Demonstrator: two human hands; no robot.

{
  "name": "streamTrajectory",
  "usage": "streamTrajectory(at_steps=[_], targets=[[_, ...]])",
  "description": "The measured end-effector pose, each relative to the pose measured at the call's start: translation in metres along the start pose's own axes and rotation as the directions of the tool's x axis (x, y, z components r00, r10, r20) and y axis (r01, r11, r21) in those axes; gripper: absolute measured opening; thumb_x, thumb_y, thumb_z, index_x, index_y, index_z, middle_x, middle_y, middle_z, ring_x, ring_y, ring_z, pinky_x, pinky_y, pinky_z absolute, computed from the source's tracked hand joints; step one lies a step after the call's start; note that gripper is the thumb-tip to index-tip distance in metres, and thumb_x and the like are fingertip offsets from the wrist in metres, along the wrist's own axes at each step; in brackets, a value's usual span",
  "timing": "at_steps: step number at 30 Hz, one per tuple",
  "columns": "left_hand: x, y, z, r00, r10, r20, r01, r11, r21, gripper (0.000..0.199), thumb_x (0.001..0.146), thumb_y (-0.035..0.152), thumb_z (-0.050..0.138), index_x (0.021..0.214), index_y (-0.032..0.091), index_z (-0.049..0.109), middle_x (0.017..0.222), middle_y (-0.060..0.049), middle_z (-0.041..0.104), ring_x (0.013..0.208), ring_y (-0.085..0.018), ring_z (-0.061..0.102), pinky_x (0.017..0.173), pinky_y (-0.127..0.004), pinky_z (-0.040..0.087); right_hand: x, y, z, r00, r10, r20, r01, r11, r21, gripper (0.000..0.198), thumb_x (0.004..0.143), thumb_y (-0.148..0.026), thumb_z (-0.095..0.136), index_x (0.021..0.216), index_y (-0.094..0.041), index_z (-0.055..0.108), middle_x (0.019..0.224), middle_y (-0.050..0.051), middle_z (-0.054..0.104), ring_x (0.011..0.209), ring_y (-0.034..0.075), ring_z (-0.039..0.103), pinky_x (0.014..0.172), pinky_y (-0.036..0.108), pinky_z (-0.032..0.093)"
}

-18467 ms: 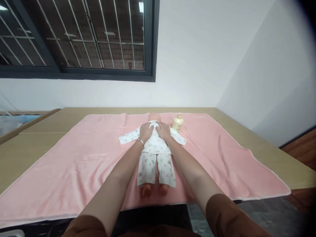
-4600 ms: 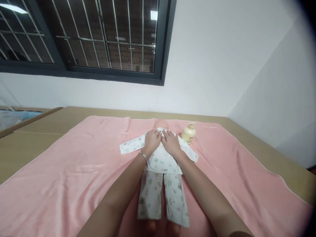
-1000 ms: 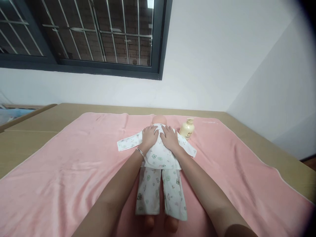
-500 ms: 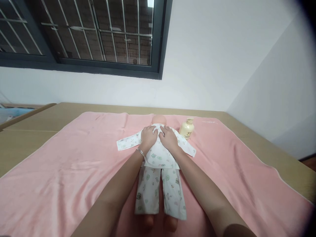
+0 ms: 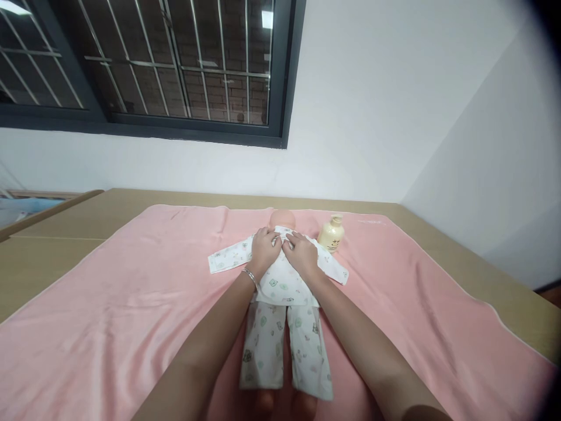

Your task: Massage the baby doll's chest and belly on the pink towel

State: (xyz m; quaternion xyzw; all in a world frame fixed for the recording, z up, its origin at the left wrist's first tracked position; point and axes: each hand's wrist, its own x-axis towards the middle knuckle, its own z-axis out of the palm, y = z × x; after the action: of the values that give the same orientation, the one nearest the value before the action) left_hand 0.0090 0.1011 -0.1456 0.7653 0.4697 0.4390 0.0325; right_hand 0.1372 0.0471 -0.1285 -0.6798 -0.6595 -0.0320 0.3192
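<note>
Far left of the grips, the table [image 5: 56, 257] is showing beside the pink blanket [image 5: 144, 292]. Nearer, the left sleeve [image 5: 230, 255] is stretching outward from the left grip [image 5: 264, 249], with a bracelet [image 5: 250, 278] sitting on the wrist behind. Half a second ago the fingers were lying flatter and more spread; now they are bending, and the thumb is coming close to them. So this grip is being narrow, but I cannot tell if it is catching cloth.

Between and below the grips, the doll [image 5: 286, 286] is lying on the blanket, its head [image 5: 283, 218] resting just beyond them. The right grip [image 5: 302, 255] is curling in the same way on the shirt [image 5: 280, 275]; here also I cannot tell what the fingertips are holding. Probably the hands are changing from flat resting to kneading or gathering. Just right of this grip, the bottle [image 5: 332, 235] is standing, unmoved.
</note>
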Motion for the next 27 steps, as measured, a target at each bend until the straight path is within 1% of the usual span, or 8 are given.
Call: streamTrajectory(at_steps=[4,7,11,14,18,21,24,27], targets=[[0.0,0.003,0.0,0.999,-0.051,-0.004,0.051,0.999,0.018,0.024,0.089,0.024,0.051,0.086,0.022,0.075,0.092,-0.006,0.068,0.096,-0.023,0.059,0.089,-0.035,0.046,-0.002,-0.002,-0.002,0.997,0.07,0.009,-0.07,0.997,-0.028,0.038,0.094,-0.036,0.043,0.122,-0.025,0.066,0.135,0.005,0.06,0.122,0.023,0.054,0.1,0.033,0.041],[0.002,0.003,0.0,0.993,-0.108,0.042,0.108,0.994,0.011,0.028,0.091,0.027,0.048,0.091,0.022,0.075,0.099,-0.007,0.071,0.101,-0.024,0.059,0.094,-0.037,0.044,0.002,0.002,0.002,0.998,0.037,0.041,-0.036,0.999,-0.023,0.044,0.094,-0.035,0.04,0.131,-0.02,0.059,0.139,0.008,0.056,0.13,0.026,0.047,0.108,0.036,0.034],[0.006,0.001,0.001,0.987,-0.117,0.106,0.121,0.992,-0.032,0.036,0.097,0.033,0.04,0.1,0.022,0.074,0.107,-0.007,0.072,0.107,-0.025,0.06,0.1,-0.039,0.042,0.011,0.012,0.005,0.99,0.012,0.142,-0.026,0.995,0.096,0.051,0.094,-0.035,0.04,0.14,-0.016,0.051,0.149,0.012,0.045,0.14,0.03,0.034,0.117,0.047,0.019],[0.006,-0.003,0.002,0.99,-0.099,0.102,0.106,0.992,-0.063,0.045,0.101,0.033,0.028,0.106,0.02,0.071,0.11,-0.008,0.071,0.11,-0.024,0.06,0.101,-0.039,0.041,0.019,0.016,-0.003,0.983,0.019,0.182,-0.052,0.982,0.18,0.054,0.093,-0.038,0.041,0.141,-0.015,0.049,0.149,0.012,0.045,0.14,0.027,0.035,0.117,0.045,0.022],[0.004,-0.007,0.003,0.991,-0.12,0.063,0.126,0.987,-0.101,0.052,0.102,0.034,0.02,0.109,0.019,0.069,0.111,-0.009,0.071,0.109,-0.024,0.061,0.1,-0.04,0.043,0.021,0.016,-0.021,0.999,0.035,-0.004,-0.033,0.973,0.229,0.056,0.092,-0.035,0.04,0.145,-0.015,0.044,0.155,0.012,0.035,0.144,0.025,0.028,0.118,0.044,0.022],[0.002,-0.008,0.003,0.991,-0.137,0.009,0.137,0.978,-0.16,0.054,0.102,0.037,0.017,0.107,0.018,0.068,0.11,-0.011,0.07,0.108,-0.025,0.061,0.098,-0.041,0.045,0.016,0.01,-0.021,0.992,-0.022,-0.122,0.05,0.972,0.231,0.052,0.091,-0.031,0.042,0.141,-0.018,0.049,0.158,0.009,0.03,0.147,0.025,0.022,0.119,0.046,0.019],[0.0,-0.009,0.004,0.984,-0.153,-0.09,0.124,0.954,-0.272,0.053,0.102,0.039,0.019,0.106,0.016,0.066,0.11,-0.013,0.069,0.109,-0.025,0.059,0.098,-0.042,0.044,0.011,0.004,-0.008,0.993,-0.115,-0.027,0.118,0.973,0.198,0.048,0.091,-0.03,0.046,0.137,-0.019,0.054,0.155,0.009,0.036,0.147,0.027,0.022,0.118,0.048,0.021],[0.0,-0.009,0.003,0.977,-0.168,-0.129,0.118,0.937,-0.328,0.05,0.102,0.04,0.021,0.103,0.017,0.065,0.108,-0.013,0.068,0.108,-0.025,0.059,0.099,-0.042,0.044,0.009,0.001,0.0,0.984,-0.141,0.111,0.121,0.977,0.176,0.045,0.091,-0.033,0.049,0.132,-0.019,0.058,0.15,0.011,0.044,0.145,0.029,0.027,0.116,0.051,0.022]])
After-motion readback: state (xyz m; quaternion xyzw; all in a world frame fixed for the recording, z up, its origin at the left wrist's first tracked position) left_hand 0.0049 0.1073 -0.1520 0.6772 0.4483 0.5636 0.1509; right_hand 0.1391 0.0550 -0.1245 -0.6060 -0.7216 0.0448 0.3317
